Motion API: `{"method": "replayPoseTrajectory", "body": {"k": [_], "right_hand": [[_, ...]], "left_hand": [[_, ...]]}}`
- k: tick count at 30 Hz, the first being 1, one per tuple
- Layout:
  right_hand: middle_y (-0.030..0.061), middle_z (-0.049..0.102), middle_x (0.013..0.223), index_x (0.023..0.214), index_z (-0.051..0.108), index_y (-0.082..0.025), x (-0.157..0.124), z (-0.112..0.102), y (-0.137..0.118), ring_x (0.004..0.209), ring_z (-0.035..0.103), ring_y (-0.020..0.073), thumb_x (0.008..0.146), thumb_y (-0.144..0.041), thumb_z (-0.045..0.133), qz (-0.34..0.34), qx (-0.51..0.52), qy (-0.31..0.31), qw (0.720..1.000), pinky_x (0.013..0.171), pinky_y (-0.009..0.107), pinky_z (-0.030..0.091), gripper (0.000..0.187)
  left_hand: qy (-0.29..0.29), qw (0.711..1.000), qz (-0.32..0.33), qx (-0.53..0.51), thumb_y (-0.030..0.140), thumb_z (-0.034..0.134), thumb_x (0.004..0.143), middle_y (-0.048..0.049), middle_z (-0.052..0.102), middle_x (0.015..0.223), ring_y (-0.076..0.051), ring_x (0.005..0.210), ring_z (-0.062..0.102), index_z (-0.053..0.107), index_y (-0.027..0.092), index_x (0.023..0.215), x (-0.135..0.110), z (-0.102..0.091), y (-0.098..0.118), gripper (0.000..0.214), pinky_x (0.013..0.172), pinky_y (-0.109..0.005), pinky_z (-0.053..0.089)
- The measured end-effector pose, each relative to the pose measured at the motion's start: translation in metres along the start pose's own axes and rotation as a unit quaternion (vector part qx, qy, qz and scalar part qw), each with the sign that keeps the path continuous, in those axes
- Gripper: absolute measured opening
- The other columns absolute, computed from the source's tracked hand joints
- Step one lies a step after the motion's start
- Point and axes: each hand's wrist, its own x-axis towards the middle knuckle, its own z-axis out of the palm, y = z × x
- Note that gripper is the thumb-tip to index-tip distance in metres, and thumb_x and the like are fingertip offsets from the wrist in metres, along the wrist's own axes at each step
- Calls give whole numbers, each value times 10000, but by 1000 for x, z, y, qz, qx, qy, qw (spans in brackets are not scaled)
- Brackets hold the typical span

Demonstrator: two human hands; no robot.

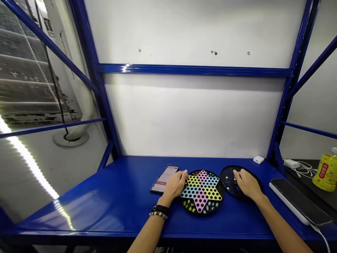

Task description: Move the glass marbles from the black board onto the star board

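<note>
A round black Chinese checkers board with a pink, yellow and light-blue star lies on the blue shelf. My left hand rests on the board's left edge, fingers curled over the rim. A second round black tray with dark holes and small marbles sits just right of it. My right hand lies on that tray, fingers bent down onto its surface; what they touch is too small to make out. A beaded bracelet and dark band circle my left wrist.
A phone with a lit screen lies left of the board. A white small box sits at the back right. A phone on a white pad, cables and a yellow bottle are at the right. Blue rack posts frame the shelf.
</note>
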Motion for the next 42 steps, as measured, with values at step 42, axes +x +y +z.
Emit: {"method": "replayPoseTrajectory", "body": {"k": [42], "right_hand": [[24,602,808,719,646,-186,-45,40,-85,707,525,122,973,-308,441,-360,-37,-68,930,617,263,330,348]], "left_hand": [[-21,1000,6,-14,573,217,969,-76,741,952,-259,929,656,697,220,856,1,2,-1,607,875,-374,459]]}}
